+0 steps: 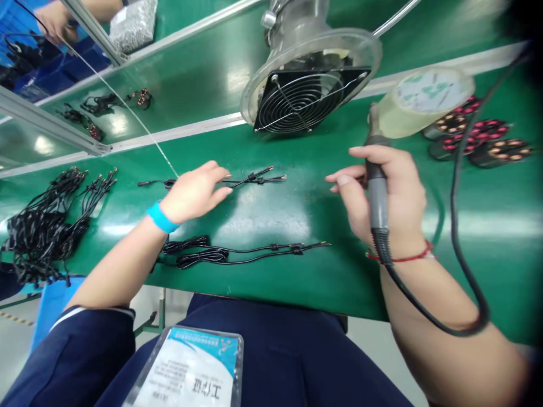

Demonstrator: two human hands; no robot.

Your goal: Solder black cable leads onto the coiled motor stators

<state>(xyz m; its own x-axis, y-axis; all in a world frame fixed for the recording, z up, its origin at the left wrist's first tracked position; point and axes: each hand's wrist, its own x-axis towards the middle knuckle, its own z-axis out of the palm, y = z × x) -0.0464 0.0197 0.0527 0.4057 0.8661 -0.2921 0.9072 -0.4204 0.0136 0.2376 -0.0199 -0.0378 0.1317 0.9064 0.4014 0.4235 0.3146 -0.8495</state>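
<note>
My right hand (392, 192) holds a soldering iron (378, 198) with a grey handle, its tip pointing up and away. The thumb and some fingers reach forward beside the handle. My left hand (197, 192), wearing a blue wristband, lies low over a black cable (254, 178), thumb and fingertips apart on either side of it. The palm hides part of that cable. A thin silvery wire (139, 121) runs from the upper left down to the back of this hand. Nearer me lie two coiled black cables (203, 257) with bare copper ends pointing right.
A fume fan (303, 104) with a wire grille stands at the back. Beside the iron is a large tape roll (424, 104), then several copper-wound motor stators (479, 133). A cable heap (42, 226) fills the left end. Another person's hand (57, 20) shows behind the metal frame.
</note>
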